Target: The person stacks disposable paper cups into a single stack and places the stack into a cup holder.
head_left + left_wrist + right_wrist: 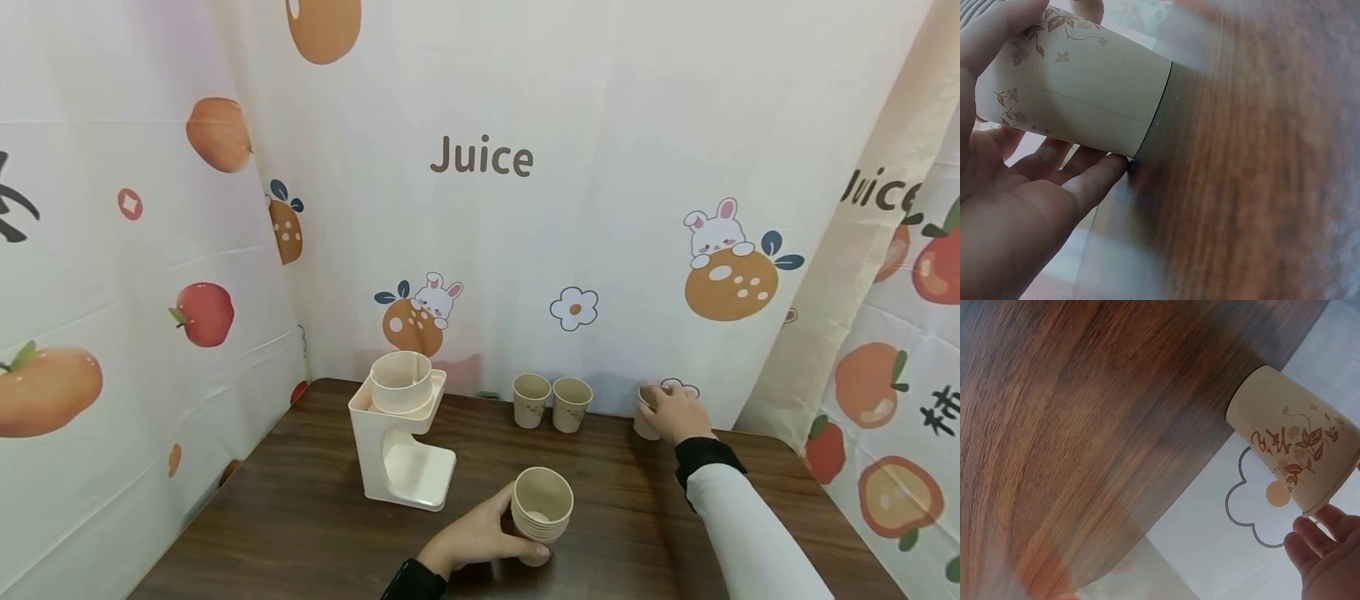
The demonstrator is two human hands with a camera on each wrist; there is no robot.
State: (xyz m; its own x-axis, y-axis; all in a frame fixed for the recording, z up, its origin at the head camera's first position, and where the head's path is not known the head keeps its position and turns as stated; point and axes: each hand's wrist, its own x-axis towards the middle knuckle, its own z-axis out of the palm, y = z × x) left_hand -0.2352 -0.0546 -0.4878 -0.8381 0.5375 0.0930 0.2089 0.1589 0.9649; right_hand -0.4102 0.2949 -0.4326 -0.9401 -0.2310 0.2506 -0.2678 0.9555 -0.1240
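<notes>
In the head view my left hand grips a stack of beige paper cups over the front middle of the table. The left wrist view has the thumb and fingers around the flower-printed outer cup. Farther right, near the table's back edge, my right hand holds a single paper cup by its rim. The right wrist view shows that cup upright on the table with the fingertips at its rim; the thumb is out of sight there. Two more paper cups stand side by side at the back.
A white tabletop appliance with a round container on top stands on the left of the dark wooden table. A fabric backdrop printed with fruit and rabbits hangs right behind the table's back edge and along both sides.
</notes>
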